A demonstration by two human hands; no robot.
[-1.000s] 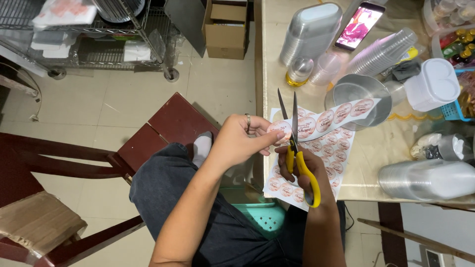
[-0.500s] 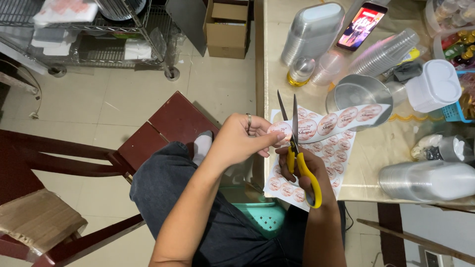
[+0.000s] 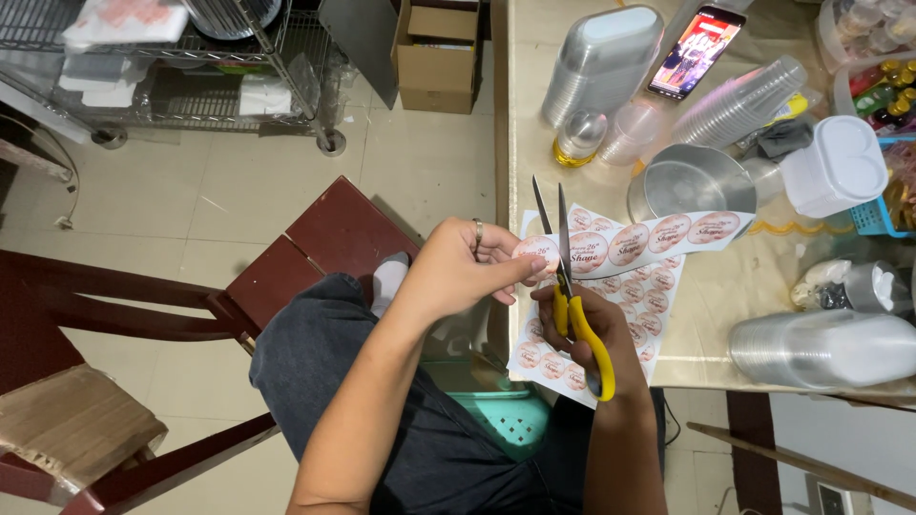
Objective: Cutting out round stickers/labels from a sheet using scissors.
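My left hand (image 3: 468,267) pinches the left end of a paper strip of round pink stickers (image 3: 649,238), held out to the right above the table edge. My right hand (image 3: 596,329) grips yellow-handled scissors (image 3: 572,305), blades pointing up and nearly together across the strip between the first and second sticker. Under both hands lies a larger sheet of the same round stickers (image 3: 630,315), hanging partly over the table's edge. A ring shows on my left hand.
The table (image 3: 744,305) holds a metal bowl (image 3: 692,181), stacked clear cups (image 3: 744,100), stacked clear lids (image 3: 821,348), a white lidded tub (image 3: 840,167), a phone (image 3: 692,48). A dark red wooden chair (image 3: 315,248), wire rack (image 3: 191,86) and cardboard box (image 3: 439,52) stand on the tiled floor.
The scissor blades have come closer together across the strip. My hands stay nearly in place.
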